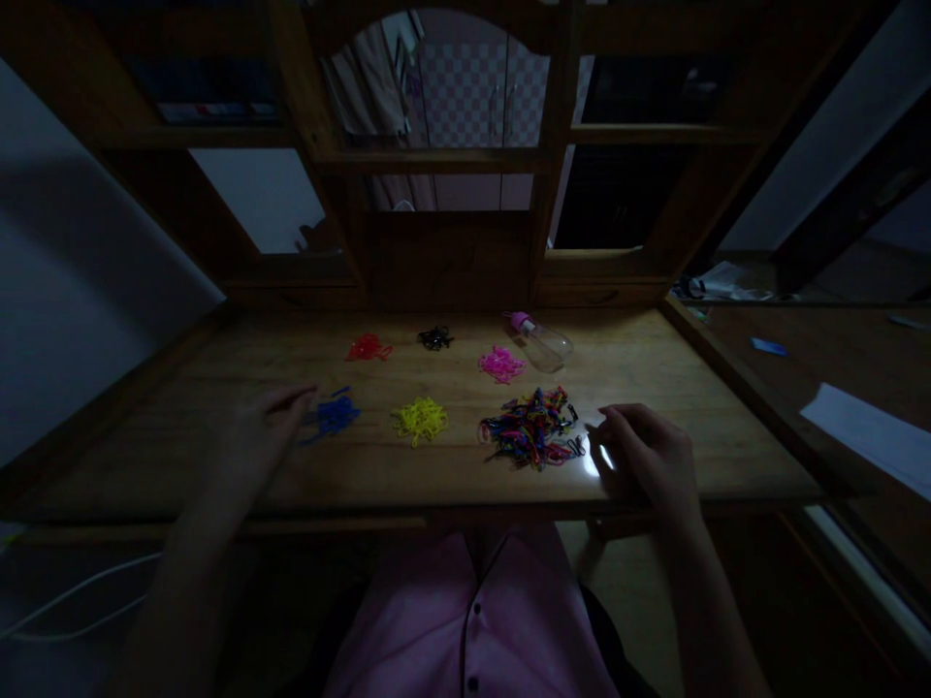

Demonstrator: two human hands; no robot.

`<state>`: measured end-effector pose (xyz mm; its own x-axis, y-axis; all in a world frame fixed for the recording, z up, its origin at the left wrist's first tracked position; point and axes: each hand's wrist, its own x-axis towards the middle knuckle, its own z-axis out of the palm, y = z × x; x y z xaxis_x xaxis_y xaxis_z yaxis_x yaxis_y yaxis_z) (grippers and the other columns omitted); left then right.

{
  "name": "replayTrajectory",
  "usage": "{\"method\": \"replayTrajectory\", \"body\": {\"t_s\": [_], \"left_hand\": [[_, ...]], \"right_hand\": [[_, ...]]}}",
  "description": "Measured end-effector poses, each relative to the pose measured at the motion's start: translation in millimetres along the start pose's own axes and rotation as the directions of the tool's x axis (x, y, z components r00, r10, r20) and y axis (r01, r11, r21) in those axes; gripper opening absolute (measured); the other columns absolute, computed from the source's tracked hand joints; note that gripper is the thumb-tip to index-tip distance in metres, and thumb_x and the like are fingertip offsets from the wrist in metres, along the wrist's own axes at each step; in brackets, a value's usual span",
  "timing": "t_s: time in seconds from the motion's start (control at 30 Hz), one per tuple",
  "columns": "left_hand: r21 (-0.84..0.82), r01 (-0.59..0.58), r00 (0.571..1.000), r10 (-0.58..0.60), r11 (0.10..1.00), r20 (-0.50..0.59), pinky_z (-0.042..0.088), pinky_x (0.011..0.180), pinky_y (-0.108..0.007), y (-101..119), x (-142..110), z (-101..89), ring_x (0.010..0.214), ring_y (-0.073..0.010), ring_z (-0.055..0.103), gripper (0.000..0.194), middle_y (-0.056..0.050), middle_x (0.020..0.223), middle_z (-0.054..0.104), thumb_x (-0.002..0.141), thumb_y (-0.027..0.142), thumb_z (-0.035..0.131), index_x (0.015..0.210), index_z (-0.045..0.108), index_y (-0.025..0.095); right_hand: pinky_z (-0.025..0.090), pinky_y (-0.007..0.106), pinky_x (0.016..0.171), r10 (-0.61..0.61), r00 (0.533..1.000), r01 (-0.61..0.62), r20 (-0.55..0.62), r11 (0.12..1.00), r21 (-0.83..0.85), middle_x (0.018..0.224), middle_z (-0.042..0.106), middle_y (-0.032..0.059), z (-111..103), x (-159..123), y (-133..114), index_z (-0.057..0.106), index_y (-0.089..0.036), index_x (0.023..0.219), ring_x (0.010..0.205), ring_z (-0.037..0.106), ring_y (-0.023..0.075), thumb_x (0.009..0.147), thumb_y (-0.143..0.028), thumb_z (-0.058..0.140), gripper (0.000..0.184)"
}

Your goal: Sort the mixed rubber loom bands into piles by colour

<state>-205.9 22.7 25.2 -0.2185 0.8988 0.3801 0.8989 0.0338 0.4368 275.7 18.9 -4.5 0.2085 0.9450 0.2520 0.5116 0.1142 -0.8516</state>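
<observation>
My left hand (pixel 266 422) is beside a small pile of blue loops (pixel 336 414), blurred by motion, so its grip cannot be made out. My right hand (pixel 647 441) hovers just right of a mixed-colour heap of small loops (pixel 532 428), its thumb and forefinger closed together. Whatever may be between those fingertips is too small to name. Sorted by colour on the table are yellow loops (pixel 420 420), red loops (pixel 369 347), black loops (pixel 434 337) and pink loops (pixel 501 364). In this dim light I cannot tell whether they are rubber bands or clips.
A clear bottle (pixel 547 347) with a pink cap lies on its side behind the mixed heap. The wooden table (pixel 407 475) backs onto a shelf unit (pixel 451 257). White paper (pixel 869 436) rests on a brown surface at the right.
</observation>
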Motion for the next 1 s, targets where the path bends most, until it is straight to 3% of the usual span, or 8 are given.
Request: {"method": "replayTrajectory", "body": {"t_s": [0.1, 0.17, 0.3, 0.4, 0.5, 0.63, 1.0], "left_hand": [[0.028, -0.122, 0.988, 0.124, 0.992, -0.096, 0.050, 0.097, -0.046, 40, -15, -2.0, 0.108, -0.0266, 0.064, 0.028, 0.001, 0.117, 0.069, 0.095, 0.043, 0.051, 0.113, 0.067, 0.029], [-0.022, -0.230, 0.971, 0.228, 0.973, -0.076, 0.052, 0.095, -0.043, 76, -30, 5.5, 0.104, -0.0249, 0.065, 0.026, -0.001, 0.114, 0.069, 0.095, 0.039, 0.052, 0.112, 0.067, 0.026], [-0.281, -0.438, 0.856, 0.491, 0.854, 0.160, 0.052, 0.096, -0.035, 142, -57, 37.9, 0.105, -0.0192, 0.065, 0.024, -0.003, 0.111, 0.069, 0.099, 0.026, 0.046, 0.112, 0.066, 0.023], [-0.378, -0.414, 0.820, 0.520, 0.828, 0.241, 0.052, 0.094, -0.033, 170, -64, 60.6, 0.103, -0.0172, 0.064, 0.023, -0.003, 0.111, 0.066, 0.098, 0.020, 0.046, 0.111, 0.065, 0.023], [-0.412, -0.400, 0.797, 0.533, 0.819, 0.285, 0.052, 0.089, -0.033, 184, -63, 71.8, 0.098, -0.0173, 0.063, 0.018, -0.003, 0.106, 0.064, 0.097, 0.020, 0.051, 0.107, 0.066, 0.023], [-0.417, -0.447, 0.730, 0.592, 0.791, 0.342, 0.051, 0.089, -0.035, 192, -61, 75.6, 0.100, -0.0193, 0.060, 0.015, -0.004, 0.109, 0.061, 0.093, 0.022, 0.058, 0.108, 0.063, 0.022], [-0.385, -0.518, 0.678, 0.641, 0.764, 0.360, 0.050, 0.090, -0.036, 200, -59, 87.1, 0.101, -0.0198, 0.057, 0.012, -0.005, 0.107, 0.057, 0.095, 0.016, 0.050, 0.099, 0.061, 0.020]], "right_hand": [[0.050, 0.029, 0.070, -0.001, 1.000, 0.001, -0.009, 1.000, -0.020, 0.077, 0.072, 0.0028, 0, 0, 0, 0.071, -0.020, 0.093, 0.075, 0.069, 0.0201, 0.089, -0.047, 0.061, 0.029], [0.050, 0.029, 0.070, 0.000, 1.000, -0.001, -0.015, 1.000, -0.027, 0.077, 0.072, 0.0027, 0, 0, -1, 0.072, -0.020, 0.093, 0.075, 0.069, 0.0200, 0.089, -0.047, 0.061, 0.028], [0.050, 0.029, 0.070, -0.006, 1.000, 0.005, -0.019, 1.000, -0.021, 0.076, 0.072, 0.0025, 0, 0, -1, 0.071, -0.020, 0.092, 0.075, 0.069, 0.0198, 0.089, -0.046, 0.062, 0.028], [0.050, 0.029, 0.069, -0.010, 1.000, 0.010, -0.015, 1.000, -0.007, 0.076, 0.072, 0.0028, 1, 0, -1, 0.071, -0.020, 0.092, 0.074, 0.069, 0.0196, 0.089, -0.046, 0.061, 0.028], [0.051, 0.029, 0.068, -0.011, 1.000, 0.011, -0.017, 1.000, 0.019, 0.075, 0.072, 0.0034, 2, 0, 0, 0.071, -0.020, 0.091, 0.071, 0.069, 0.0197, 0.089, -0.046, 0.060, 0.029], [0.051, 0.030, 0.068, -0.011, 1.000, 0.012, -0.021, 1.000, 0.027, 0.074, 0.072, 0.0033, 3, 0, 0, 0.071, -0.020, 0.089, 0.071, 0.069, 0.0197, 0.089, -0.047, 0.060, 0.029], [0.051, 0.029, 0.066, -0.016, 1.000, 0.016, -0.007, 0.998, 0.061, 0.075, 0.071, 0.0033, 2, -1, -3, 0.071, -0.019, 0.090, 0.070, 0.068, 0.0189, 0.090, -0.043, 0.059, 0.027]]}}
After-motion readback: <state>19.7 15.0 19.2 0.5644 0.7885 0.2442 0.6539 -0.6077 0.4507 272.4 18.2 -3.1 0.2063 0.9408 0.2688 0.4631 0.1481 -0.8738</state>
